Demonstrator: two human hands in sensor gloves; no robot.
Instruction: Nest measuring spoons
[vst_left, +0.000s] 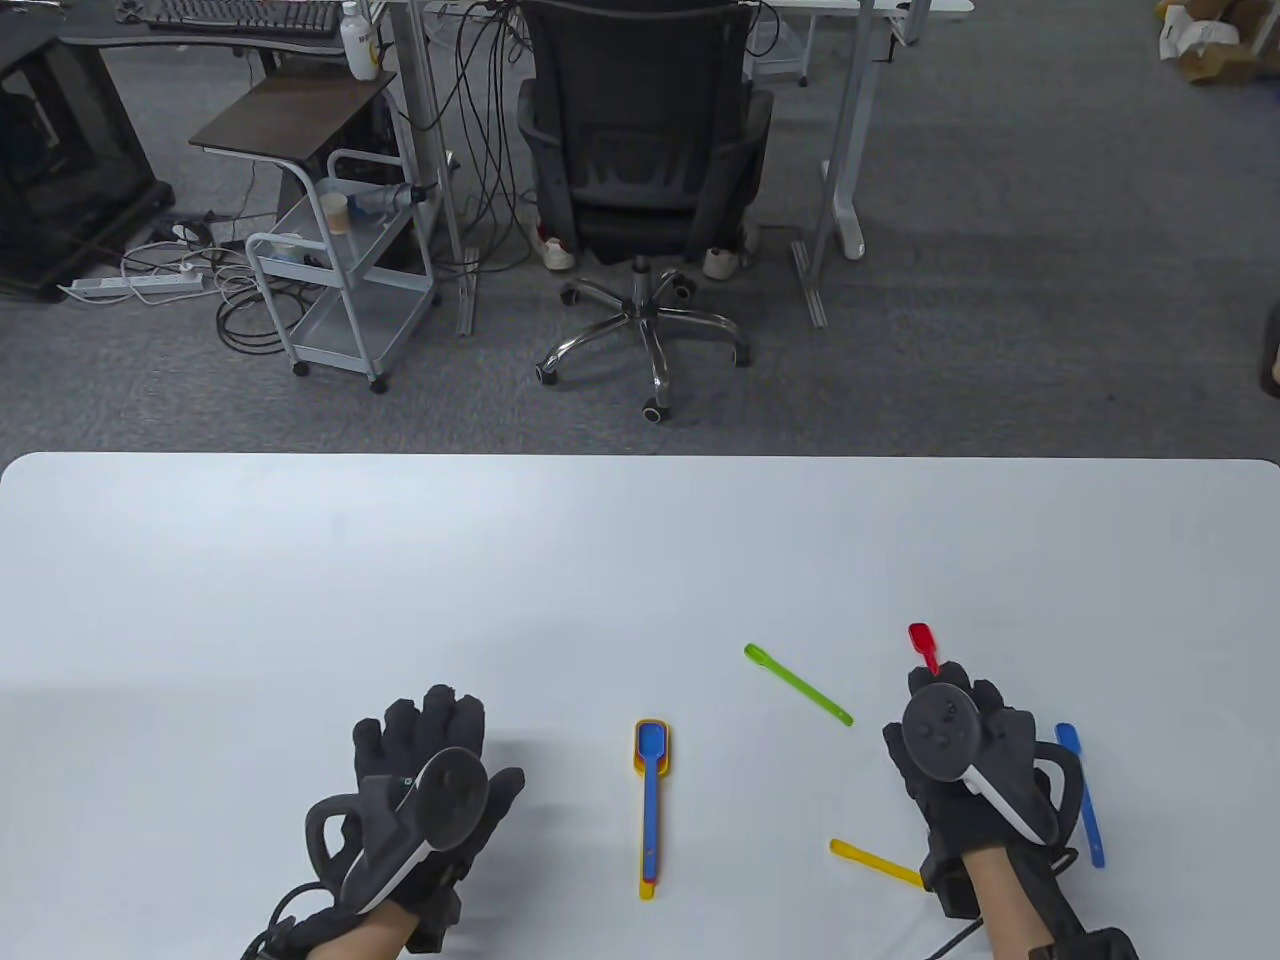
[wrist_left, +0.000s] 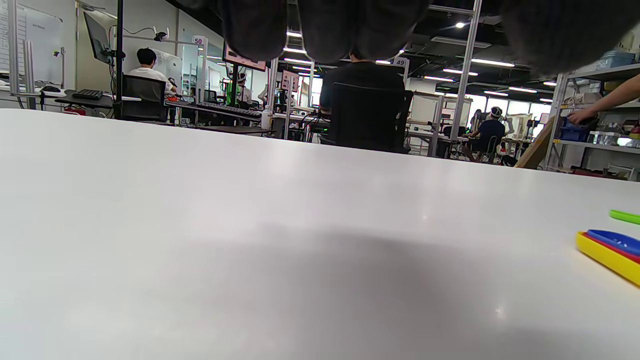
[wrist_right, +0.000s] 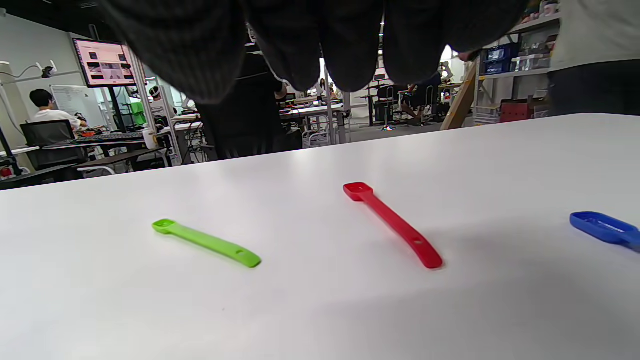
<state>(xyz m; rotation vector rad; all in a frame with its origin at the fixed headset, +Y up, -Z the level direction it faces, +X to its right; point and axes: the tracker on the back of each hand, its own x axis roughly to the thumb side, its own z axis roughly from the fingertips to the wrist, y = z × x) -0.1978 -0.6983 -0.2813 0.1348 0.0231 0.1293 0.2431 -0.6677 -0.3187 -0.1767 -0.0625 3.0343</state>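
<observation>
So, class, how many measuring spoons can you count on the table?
7: a nested stack of blue, red and yellow at centre; green spoon; red spoon ahead of the right hand; blue spoon to its right; yellow spoon, partly hidden.

In the left wrist view two small white number signs can be read in the room behind the table, "50" on a sign (wrist_left: 199, 40) at a post to the left and "49" on a sign (wrist_left: 400, 61) further right; other print is too blurred.
</observation>
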